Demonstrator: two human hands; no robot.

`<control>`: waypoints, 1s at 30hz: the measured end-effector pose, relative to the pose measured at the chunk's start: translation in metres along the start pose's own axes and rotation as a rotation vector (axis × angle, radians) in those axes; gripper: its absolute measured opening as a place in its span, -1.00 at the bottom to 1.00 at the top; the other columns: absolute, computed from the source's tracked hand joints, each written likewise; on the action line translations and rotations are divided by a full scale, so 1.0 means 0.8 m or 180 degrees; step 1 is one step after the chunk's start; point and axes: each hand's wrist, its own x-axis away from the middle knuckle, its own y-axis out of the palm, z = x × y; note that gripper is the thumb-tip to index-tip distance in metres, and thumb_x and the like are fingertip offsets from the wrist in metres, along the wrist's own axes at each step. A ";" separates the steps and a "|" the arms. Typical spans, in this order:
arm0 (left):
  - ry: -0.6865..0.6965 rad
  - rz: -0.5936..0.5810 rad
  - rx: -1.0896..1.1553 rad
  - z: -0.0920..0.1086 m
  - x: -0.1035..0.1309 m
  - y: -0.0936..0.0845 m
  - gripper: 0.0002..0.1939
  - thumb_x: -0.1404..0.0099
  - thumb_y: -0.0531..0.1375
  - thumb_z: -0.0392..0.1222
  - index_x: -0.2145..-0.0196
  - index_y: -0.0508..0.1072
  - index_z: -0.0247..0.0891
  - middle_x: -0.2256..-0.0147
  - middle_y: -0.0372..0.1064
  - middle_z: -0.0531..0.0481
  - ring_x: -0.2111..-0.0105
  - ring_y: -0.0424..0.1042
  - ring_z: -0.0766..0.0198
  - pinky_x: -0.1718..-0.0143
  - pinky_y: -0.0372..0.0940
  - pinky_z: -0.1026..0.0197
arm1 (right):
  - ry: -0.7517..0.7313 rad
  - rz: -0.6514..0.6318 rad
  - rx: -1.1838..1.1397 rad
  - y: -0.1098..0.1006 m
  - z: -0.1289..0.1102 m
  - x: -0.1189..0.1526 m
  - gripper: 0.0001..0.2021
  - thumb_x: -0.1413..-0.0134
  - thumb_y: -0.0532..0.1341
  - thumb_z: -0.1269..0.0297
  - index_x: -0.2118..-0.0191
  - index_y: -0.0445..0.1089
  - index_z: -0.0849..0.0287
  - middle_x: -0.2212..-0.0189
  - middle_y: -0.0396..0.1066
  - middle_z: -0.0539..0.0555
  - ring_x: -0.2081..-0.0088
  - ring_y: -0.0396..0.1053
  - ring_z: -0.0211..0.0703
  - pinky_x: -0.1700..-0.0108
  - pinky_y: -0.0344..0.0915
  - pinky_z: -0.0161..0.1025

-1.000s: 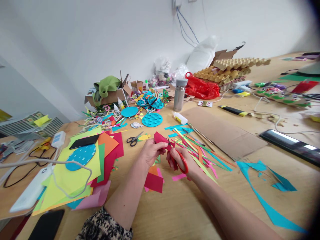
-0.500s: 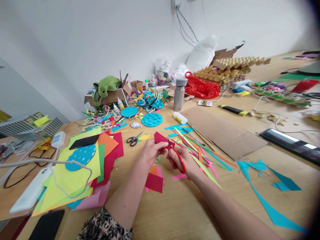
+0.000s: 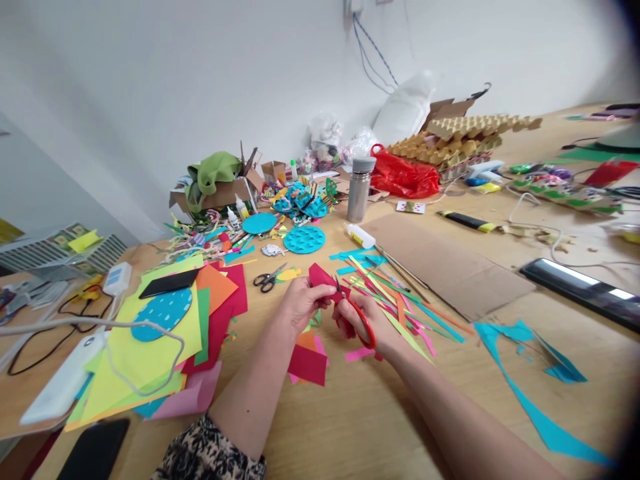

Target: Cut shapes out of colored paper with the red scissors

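A piece of red paper (image 3: pixel 321 275) is pinched between the thumb and fingers of my left hand (image 3: pixel 306 301). My right hand (image 3: pixel 364 319) is closed around red-handled scissors (image 3: pixel 369 327), whose dark blades meet the paper's right side. Beneath my hands, small cut pieces, among them a dark red rectangle (image 3: pixel 308 365) with orange and pink behind it, lie on the table. Thin coloured paper strips (image 3: pixel 400 300) spread out just right of my right hand. A second pair of scissors (image 3: pixel 269 277), with black handles, rests left of my left hand beside a yellow paper cutout (image 3: pixel 289 274).
Coloured paper sheets (image 3: pixel 150 360) with a black phone (image 3: pixel 169 284) on top are stacked at the left. Two blue discs (image 3: pixel 304 239), a steel bottle (image 3: pixel 359 193) and a glue bottle (image 3: pixel 361 236) stand or lie beyond. Flat cardboard (image 3: pixel 440 267) and blue paper scraps (image 3: pixel 540 413) lie right.
The scissors' red handles have shifted slightly right and down in my right hand. My left hand keeps its pinch on the red paper. A blue scrap at right has curled up a little.
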 end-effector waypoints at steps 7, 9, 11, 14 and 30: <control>-0.0052 -0.0007 -0.0007 0.002 0.000 -0.003 -0.74 0.19 0.40 -0.25 0.48 0.49 -0.38 0.54 0.43 -0.04 0.51 0.39 0.30 0.42 0.23 0.25 | 0.0022 -0.0044 0.0056 -0.001 -0.006 0.000 -0.37 -0.02 0.09 -0.41 0.53 0.23 0.17 0.71 0.26 -0.02 0.67 0.13 -0.32 0.61 0.01 -0.34; -0.0057 -0.0025 -0.0004 0.003 0.001 -0.003 -0.74 0.19 0.40 -0.25 0.48 0.49 -0.38 0.54 0.42 -0.03 0.52 0.38 0.31 0.42 0.23 0.26 | 0.0027 -0.0041 0.0037 0.000 -0.010 0.001 -0.36 0.00 0.09 -0.42 0.52 0.24 0.17 0.71 0.25 -0.01 0.67 0.14 -0.31 0.61 0.02 -0.34; -0.0061 -0.0043 0.0000 0.003 0.001 -0.004 -0.74 0.19 0.41 -0.25 0.49 0.49 -0.37 0.55 0.41 -0.02 0.52 0.38 0.33 0.42 0.23 0.26 | 0.0025 -0.0044 0.0018 0.000 -0.012 0.001 -0.35 0.01 0.09 -0.43 0.50 0.26 0.18 0.71 0.26 -0.01 0.67 0.16 -0.31 0.61 0.03 -0.34; -0.0063 -0.0055 -0.0011 0.004 0.001 -0.005 -0.75 0.19 0.41 -0.25 0.50 0.49 -0.36 0.56 0.41 -0.01 0.52 0.37 0.33 0.42 0.24 0.26 | 0.0019 -0.0050 0.0013 0.000 -0.011 0.001 -0.36 0.01 0.09 -0.43 0.50 0.26 0.18 0.71 0.26 -0.01 0.68 0.15 -0.31 0.62 0.03 -0.34; -0.0014 -0.0055 -0.0024 0.005 0.001 -0.006 -0.80 0.15 0.40 -0.26 0.56 0.46 -0.34 0.58 0.39 0.01 0.58 0.31 0.38 0.46 0.22 0.28 | 0.0103 0.0011 0.0053 -0.001 -0.003 -0.001 -0.40 0.03 0.16 -0.38 0.55 0.23 0.16 0.77 0.20 -0.07 0.73 0.08 -0.35 0.65 -0.06 -0.36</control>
